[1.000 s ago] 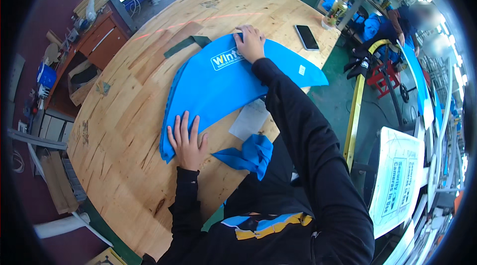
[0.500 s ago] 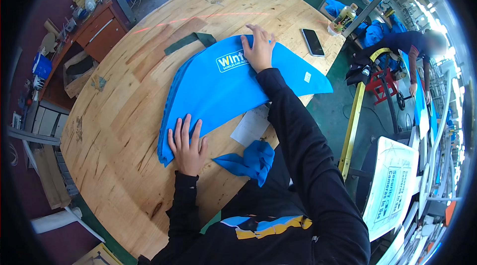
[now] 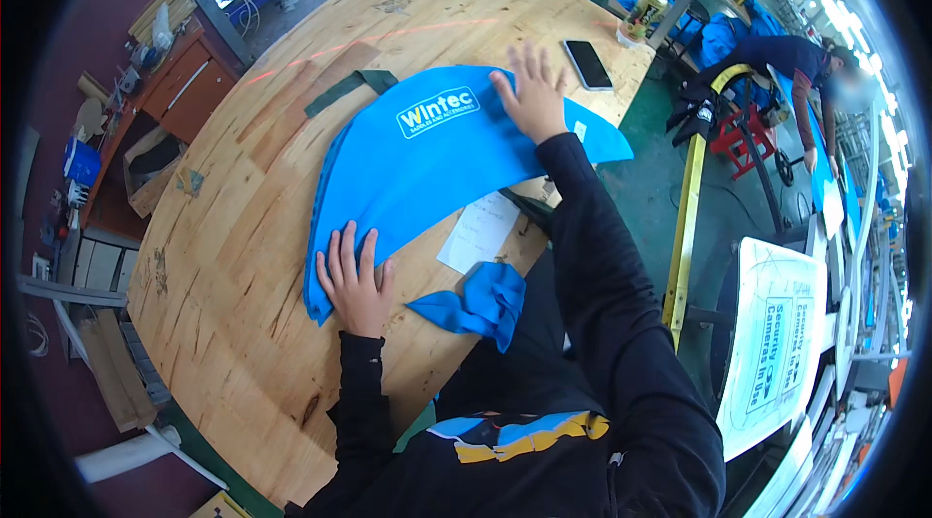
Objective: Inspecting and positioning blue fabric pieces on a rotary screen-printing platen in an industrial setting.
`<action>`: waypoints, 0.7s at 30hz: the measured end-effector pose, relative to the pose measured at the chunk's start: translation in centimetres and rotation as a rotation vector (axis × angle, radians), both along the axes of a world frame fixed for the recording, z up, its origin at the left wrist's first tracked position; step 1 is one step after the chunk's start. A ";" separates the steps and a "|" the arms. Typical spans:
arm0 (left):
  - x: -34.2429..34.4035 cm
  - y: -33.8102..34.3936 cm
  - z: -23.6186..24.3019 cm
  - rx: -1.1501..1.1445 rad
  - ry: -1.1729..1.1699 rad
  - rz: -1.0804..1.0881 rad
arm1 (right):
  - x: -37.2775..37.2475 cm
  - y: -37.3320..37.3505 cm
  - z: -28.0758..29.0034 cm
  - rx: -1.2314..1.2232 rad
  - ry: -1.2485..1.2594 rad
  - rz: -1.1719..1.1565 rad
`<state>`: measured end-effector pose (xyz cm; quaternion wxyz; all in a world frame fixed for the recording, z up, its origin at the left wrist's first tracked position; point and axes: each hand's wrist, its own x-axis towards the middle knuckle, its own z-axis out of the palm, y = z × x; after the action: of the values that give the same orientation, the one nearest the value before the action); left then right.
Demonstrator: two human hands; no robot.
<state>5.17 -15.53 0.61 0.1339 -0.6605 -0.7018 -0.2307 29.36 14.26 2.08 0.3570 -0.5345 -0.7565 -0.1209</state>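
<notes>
A stack of curved blue fabric pieces (image 3: 417,173) with a printed white logo lies on the wooden table (image 3: 223,285). My left hand (image 3: 357,280) rests open on its lower left end, fingers spread. My right hand (image 3: 534,100) is open near its upper right edge, fingertips slightly blurred; whether they touch is unclear. Below the stack are a white paper slip (image 3: 474,232) and a crumpled blue cloth (image 3: 485,309). A dark green strip (image 3: 345,91) lies above the stack, and a black phone (image 3: 586,64) lies at the upper right.
A bottle (image 3: 643,11) stands at the table's far right corner. Right of the table are a yellow bar (image 3: 687,241), a red stool (image 3: 733,141), a white sign board (image 3: 772,343) and a co-worker (image 3: 791,66) bent over blue panels. An orange drawer cabinet (image 3: 184,81) stands at the left.
My right hand has shifted rightward along the stack, uncovering the logo. My left hand stays on the lower end. The co-worker has come further into view, bending over the panels.
</notes>
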 end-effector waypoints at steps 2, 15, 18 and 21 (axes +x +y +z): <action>-0.4 -0.4 -0.2 -0.004 0.015 0.011 | 0.8 -3.3 0.5 -0.098 -0.148 0.159; 6.6 -3.3 1.4 -0.186 -0.103 -0.429 | 13.2 -26.0 -2.8 -0.405 0.198 0.198; 6.8 -4.8 1.5 -0.245 -0.190 -0.464 | 14.0 -30.3 -4.7 -0.475 0.349 0.163; 7.3 -5.4 1.8 -0.256 -0.232 -0.500 | 14.3 -32.6 -6.0 -0.512 0.599 0.169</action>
<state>12.50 -20.96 2.40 -0.0924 -0.7936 -0.5514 -0.2400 43.64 -18.36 -3.92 0.4256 -0.5535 -0.6660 0.2626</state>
